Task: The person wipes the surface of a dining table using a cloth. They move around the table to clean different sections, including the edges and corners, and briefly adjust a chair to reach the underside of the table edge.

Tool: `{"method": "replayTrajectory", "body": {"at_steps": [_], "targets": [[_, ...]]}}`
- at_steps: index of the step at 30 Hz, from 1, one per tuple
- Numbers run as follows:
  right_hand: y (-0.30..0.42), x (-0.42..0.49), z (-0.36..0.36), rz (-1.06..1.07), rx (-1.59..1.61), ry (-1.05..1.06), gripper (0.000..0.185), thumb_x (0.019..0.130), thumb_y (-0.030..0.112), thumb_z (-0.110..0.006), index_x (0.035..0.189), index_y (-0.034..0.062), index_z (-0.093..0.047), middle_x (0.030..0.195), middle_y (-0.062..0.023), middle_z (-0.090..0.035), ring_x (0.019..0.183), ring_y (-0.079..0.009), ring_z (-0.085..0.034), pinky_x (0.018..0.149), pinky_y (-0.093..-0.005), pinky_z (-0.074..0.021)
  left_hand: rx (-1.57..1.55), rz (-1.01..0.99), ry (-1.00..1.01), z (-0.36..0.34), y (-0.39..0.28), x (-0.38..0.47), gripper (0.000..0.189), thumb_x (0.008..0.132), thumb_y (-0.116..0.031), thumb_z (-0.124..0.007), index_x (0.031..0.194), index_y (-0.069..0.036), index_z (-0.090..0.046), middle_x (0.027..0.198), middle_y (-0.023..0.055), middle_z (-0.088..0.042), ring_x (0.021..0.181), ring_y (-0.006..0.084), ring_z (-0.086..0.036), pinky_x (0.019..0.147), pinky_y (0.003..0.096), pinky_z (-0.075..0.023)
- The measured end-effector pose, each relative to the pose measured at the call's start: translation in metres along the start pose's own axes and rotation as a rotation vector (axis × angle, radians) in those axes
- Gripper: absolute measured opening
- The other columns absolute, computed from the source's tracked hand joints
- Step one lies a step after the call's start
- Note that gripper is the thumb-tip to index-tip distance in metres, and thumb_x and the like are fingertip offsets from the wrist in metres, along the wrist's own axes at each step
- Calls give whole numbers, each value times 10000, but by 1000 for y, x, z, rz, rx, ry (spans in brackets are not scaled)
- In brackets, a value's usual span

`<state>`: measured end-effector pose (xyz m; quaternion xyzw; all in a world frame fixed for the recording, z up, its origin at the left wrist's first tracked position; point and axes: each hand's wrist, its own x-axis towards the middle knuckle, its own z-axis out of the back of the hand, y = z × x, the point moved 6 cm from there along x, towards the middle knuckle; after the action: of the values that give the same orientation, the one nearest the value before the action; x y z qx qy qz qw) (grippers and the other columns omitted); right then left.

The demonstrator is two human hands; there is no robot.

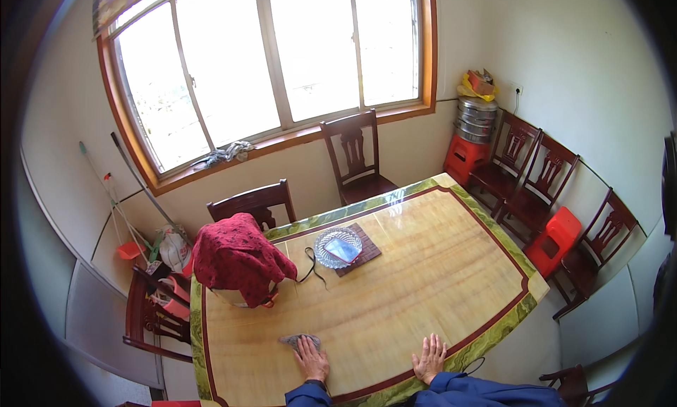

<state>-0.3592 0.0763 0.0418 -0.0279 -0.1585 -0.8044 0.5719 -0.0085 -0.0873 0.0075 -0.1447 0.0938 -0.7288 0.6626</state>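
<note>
My left hand (pixel 312 358) presses a crumpled grey cloth (pixel 296 340) against the tabletop, its fingers stretched over the cloth's right part. Palm down near the table's front edge, my right hand (pixel 430 359) rests with fingers slightly spread and holds nothing. Both lie on a glossy stone-look dining table (pixel 423 269) with a dark red inlay line and a green marbled border. Beyond my left hand, a dark red patterned cloth (pixel 238 253) drapes over a bulky thing, mostly hidden. A smartphone (pixel 342 249) lies in a cut-glass dish (pixel 323 237), partly over a brown woven mat (pixel 367 248).
A black cord (pixel 312 267) lies between the draped thing and the dish. Wooden chairs (pixel 359 158) stand around the table. Red plastic stools (pixel 555 240) are at the right, one under stacked metal steamers (pixel 476 119). Rags (pixel 227 152) lie on the windowsill; cleaning tools (pixel 127 243) stand left.
</note>
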Motion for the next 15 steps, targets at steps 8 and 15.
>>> {"method": "replayTrajectory", "body": {"at_steps": [8,15], "targets": [[3,5,1,-10,-44,67,789,819,418,-644,1437,-1,-387,1538,-242,-305,1442,-413,-254,1165,-603,-162,41,10,-17,-1,16,112,731,942,-411,-518,1515,-5,-314,1637,142,-205,1523,302,-140,1207,544,-100],[3,5,3,-26,-55,65,777,817,427,-652,1437,32,-401,1530,-217,-323,1438,-390,-266,1167,-592,-178,156,30,-106,-7,29,171,728,946,-424,-510,1516,-15,-316,1617,126,-262,1512,297,-184,1205,523,-158]]}}
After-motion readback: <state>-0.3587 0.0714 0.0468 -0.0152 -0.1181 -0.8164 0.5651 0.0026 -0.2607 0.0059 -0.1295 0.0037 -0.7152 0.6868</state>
